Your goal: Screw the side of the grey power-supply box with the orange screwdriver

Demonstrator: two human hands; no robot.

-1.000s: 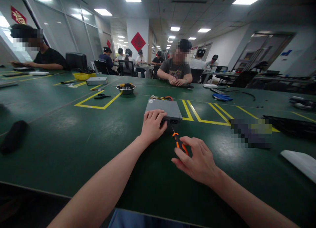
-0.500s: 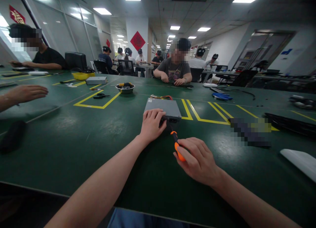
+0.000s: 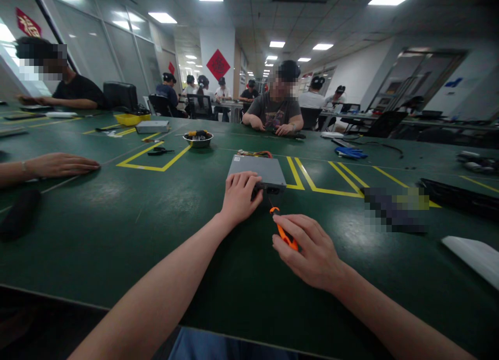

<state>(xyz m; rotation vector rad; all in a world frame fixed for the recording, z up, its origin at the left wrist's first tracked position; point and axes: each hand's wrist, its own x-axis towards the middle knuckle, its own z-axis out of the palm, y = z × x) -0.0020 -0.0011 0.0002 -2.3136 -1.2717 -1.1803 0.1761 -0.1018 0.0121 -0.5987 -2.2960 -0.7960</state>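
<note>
A grey metal computer power supply (image 3: 259,168) lies flat on the green table, with coloured wires (image 3: 255,154) at its far side. My left hand (image 3: 240,196) grips its near left corner, fingers over the top and thumb at the near face. In my right hand (image 3: 310,248) is a screwdriver (image 3: 287,236) with an orange and black handle, held between thumb and fingers. Its thin shaft points up at the near face of the power supply, close to the socket. Whether the tip touches a screw is too small to tell.
A metal bowl (image 3: 198,138) with tools stands beyond, left of the power supply. Another grey box (image 3: 152,127) and a yellow tray (image 3: 131,119) lie farther left. A co-worker's hand (image 3: 64,165) rests at left. Blue gloves (image 3: 351,152) and a white object (image 3: 473,256) lie right.
My right hand's fingers have shifted on the screwdriver handle, which has turned a little. The co-worker's hand at left has moved right and down onto the table. My left hand has stayed put.
</note>
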